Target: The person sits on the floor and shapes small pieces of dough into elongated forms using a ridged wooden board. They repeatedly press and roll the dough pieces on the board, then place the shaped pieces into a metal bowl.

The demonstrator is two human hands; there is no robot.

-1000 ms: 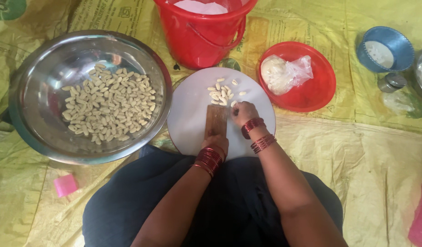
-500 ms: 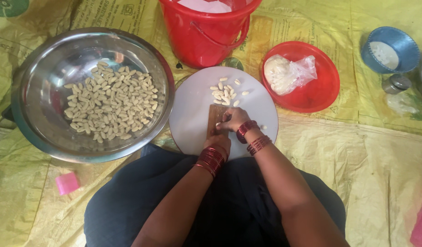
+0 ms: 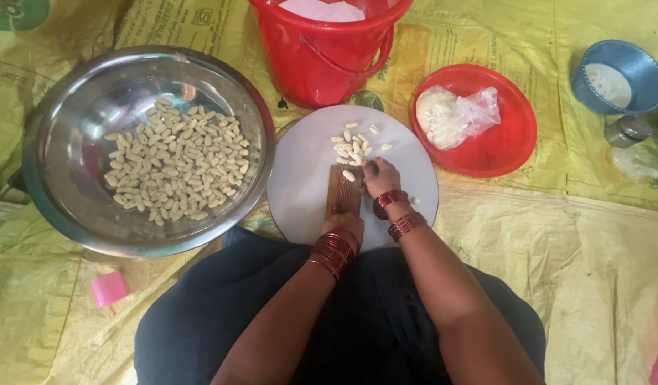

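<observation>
On the white board [image 3: 300, 178], the left hand [image 3: 345, 222] clamps the ridged paddle's [image 3: 343, 189] near end, steadying it, while the right hand [image 3: 379, 176] pinches a dough bit [image 3: 349, 175] at its far end; shaped pieces [image 3: 354, 145] lie beyond

Yellow sheet [image 3: 614, 257]: steel bowl [image 3: 65, 192], red bucket [image 3: 322, 57], white board [image 3: 300, 185]

On the round white board [image 3: 300, 185], the left hand [image 3: 343, 224] presses the near end of a small ridged wooden board [image 3: 343, 189], while the right hand [image 3: 379, 177] pinches beside its far end. Pale dough pieces [image 3: 354, 146] lie toward the white board's far edge; a steel bowl [image 3: 65, 185] of them sits left.
</observation>
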